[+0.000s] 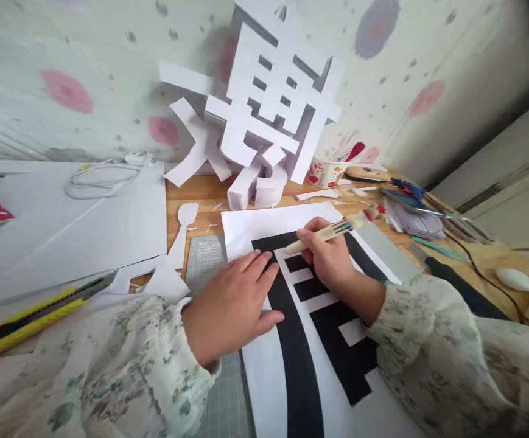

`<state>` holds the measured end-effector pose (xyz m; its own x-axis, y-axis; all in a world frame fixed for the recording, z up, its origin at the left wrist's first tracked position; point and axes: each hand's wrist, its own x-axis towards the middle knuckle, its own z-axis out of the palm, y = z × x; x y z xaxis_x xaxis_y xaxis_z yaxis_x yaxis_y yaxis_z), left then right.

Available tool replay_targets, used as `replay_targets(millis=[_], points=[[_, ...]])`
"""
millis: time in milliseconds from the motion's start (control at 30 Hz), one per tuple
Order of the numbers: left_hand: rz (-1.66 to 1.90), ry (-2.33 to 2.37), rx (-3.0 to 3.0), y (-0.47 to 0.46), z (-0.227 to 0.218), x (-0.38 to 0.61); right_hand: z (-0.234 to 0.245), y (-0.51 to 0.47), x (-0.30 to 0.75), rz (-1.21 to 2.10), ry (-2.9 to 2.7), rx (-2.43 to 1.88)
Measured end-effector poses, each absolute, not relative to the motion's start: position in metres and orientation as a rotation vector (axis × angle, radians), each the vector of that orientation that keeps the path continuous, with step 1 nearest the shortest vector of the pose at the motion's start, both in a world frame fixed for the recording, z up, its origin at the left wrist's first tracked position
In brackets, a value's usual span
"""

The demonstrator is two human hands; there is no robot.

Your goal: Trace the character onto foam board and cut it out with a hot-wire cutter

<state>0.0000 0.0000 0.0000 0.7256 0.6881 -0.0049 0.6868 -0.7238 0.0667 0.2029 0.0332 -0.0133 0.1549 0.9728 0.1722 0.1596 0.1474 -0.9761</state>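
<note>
A thick white multicolour pen with a red top is gripped in my right hand. Its tip meets or hovers just over a white sheet printed with a bold black character; I cannot tell if it touches. My left hand lies flat on the sheet's left part, palm down, fingers spread, fingertips on the black stroke. Under the paper is a grey-green cutting mat, showing along the left side.
Large white paper characters lean against the wall. Left are white boards, a cable, a yellow utility knife and paper scraps. Right stand a paper cup, a blue glue gun, a black-handled knife and a white mouse-like object.
</note>
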Motion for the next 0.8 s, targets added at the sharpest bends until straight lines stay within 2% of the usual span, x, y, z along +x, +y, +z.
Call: replay_targets(millis=[167,800], points=[[0.104,1.107,2.886,0.001,-0.002,0.001,-0.001,0.010,0.203,0.919,-1.362,-1.359],[0.177,1.118,2.866,0.001,-0.005,0.000,-0.014,0.006,0.206,0.827,-1.493,-1.461]])
